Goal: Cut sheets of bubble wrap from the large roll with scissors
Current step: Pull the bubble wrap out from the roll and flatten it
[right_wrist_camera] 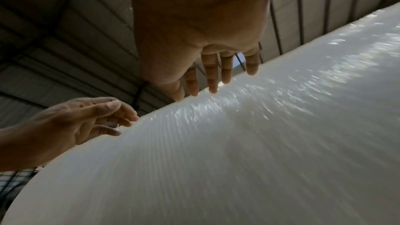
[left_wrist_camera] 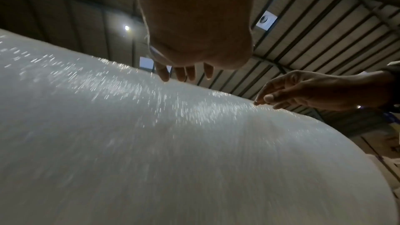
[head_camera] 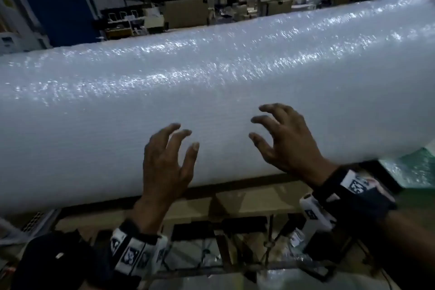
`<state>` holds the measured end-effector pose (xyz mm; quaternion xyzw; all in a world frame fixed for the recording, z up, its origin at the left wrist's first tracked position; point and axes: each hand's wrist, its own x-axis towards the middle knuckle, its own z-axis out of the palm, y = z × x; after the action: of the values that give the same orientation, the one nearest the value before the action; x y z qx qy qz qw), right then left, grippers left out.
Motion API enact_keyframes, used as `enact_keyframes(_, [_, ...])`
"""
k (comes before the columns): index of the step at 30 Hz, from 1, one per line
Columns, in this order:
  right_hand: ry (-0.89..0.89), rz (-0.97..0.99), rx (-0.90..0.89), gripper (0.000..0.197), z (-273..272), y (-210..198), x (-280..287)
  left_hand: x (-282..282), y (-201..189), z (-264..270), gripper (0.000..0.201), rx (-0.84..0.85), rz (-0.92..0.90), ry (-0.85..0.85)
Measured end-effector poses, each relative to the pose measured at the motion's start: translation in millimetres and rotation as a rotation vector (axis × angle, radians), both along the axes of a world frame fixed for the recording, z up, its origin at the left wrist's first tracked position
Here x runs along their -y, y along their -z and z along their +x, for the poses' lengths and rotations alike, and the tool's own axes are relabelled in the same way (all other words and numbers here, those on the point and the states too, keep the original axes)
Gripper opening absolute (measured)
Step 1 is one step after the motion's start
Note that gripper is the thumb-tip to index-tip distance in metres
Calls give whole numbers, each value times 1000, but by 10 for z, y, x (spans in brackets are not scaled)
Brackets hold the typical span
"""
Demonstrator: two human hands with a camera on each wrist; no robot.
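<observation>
A very large white roll of bubble wrap (head_camera: 164, 82) lies across the whole head view, tilted up to the right. My left hand (head_camera: 169, 158) and my right hand (head_camera: 280, 139) are side by side at its near face, fingers spread and slightly bent, holding nothing. In the left wrist view the left fingertips (left_wrist_camera: 164, 78) reach the curve of the roll (left_wrist_camera: 173, 151), with the right hand (left_wrist_camera: 303, 91) beside them. The right wrist view shows the right fingertips (right_wrist_camera: 213, 90) touching the roll (right_wrist_camera: 238, 151) and the left hand (right_wrist_camera: 86, 119) at its edge. No scissors are in view.
The roll sits on a metal stand (head_camera: 223, 254) over a pale floor. Loose bubble wrap on a green surface (head_camera: 409, 167) shows at the right under the roll. Cardboard boxes and shelves (head_camera: 188, 9) stand far behind in a dim warehouse. A blue wall (head_camera: 54, 0) is at the back left.
</observation>
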<state>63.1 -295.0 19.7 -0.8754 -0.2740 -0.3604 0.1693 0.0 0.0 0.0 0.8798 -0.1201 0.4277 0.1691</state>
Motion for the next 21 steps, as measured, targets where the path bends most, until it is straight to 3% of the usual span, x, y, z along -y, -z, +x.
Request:
enact_keyframes(2, [83,-36,-102,57,-18,327,143,55,392,-58,52,-109,-63,-53])
enact_keyframes(4, [117,-141,-160,71,36,693,269,68,817,-86,62,-179,-12,-88])
enact_keyframes(6, [102,-208,-151,79,150,834,322,111,993,43,67,-194,43,-125])
enact_keyframes(13, [89,-203,-96,104,674,607,274,70,813,520,72,-146,53,-201])
enact_keyframes(18, [72,-125,-39,98,1088,364,166,-99,528,944,79,-159,159,-259])
enact_keyframes(21, [73,-41,28,84,1288,333,84,-189,389,1218,78,-138,196,-266])
